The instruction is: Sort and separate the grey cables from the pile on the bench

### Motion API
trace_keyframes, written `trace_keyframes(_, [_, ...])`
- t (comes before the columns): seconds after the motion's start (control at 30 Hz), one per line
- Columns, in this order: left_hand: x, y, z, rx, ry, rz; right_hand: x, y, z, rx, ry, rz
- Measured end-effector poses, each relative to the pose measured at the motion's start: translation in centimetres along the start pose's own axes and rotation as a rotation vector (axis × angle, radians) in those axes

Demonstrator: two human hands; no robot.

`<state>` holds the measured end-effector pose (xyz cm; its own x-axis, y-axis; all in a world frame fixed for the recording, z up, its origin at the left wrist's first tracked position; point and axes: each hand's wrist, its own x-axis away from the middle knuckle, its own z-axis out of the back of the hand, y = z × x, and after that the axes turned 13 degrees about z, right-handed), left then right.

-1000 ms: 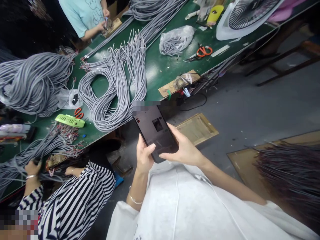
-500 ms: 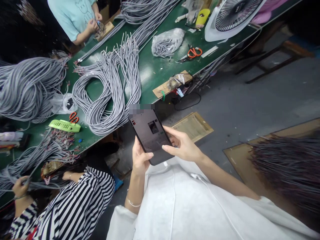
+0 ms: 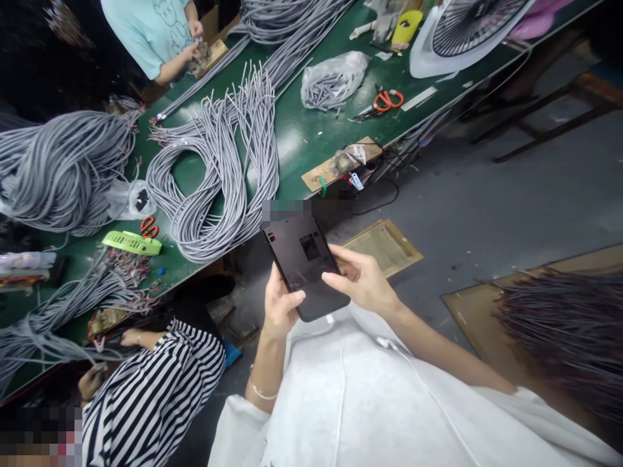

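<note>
Phone (image 3: 307,269) in hands (image 3: 366,282); cable coil (image 3: 204,241) on table (image 3: 294,144), ahead left.

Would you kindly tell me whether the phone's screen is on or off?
It appears on: the phone's screen looks dim, but small red marks and a dark rectangle show on it.

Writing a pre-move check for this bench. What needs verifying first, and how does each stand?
1. Smartphone supported by left hand and right hand: ok.
2. Right thumb off the screen: cannot tell; it is over the glass, contact unclear.
3. Screen text readable: not ok; dark and too small.
4. Orange-handled scissors beside the plastic bag clear of both hands: ok, lying on the green table.
5. Striped-top co-worker clear of both hands: ok.
</note>
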<state>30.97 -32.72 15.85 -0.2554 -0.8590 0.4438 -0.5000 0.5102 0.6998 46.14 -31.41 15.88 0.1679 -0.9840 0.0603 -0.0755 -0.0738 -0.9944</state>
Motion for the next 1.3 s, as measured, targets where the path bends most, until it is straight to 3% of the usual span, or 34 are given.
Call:
trace_keyframes(0.23, [-0.7, -0.1, -0.7, 0.038, 0.086, -0.001, -0.7, 0.1, 0.4, 0.037, 0.024, -0.018])
trace_keyframes(0.57, [-1.4, -0.4, -1.1, 0.028, -0.001, -0.001, -1.6, -0.2, 0.9, 0.15, 0.182, 0.057])
trace_keyframes(1.13, [-1.7, -1.6, -1.9, 0.023, 0.029, 0.008, -1.6, 0.5, 2.4, 0.168, 0.164, 0.028])
trace_keyframes(1.23, [-1.8, -2.0, -2.1, 0.029, 0.026, 0.014, -1.6, 0.5, 3.1, 0.236, 0.165, 0.108])
trace_keyframes(1.3, [-1.8, -2.1, -2.5, 0.023, 0.022, 0.027, -1.7, 0.3, 3.7, 0.328, 0.199, 0.277])
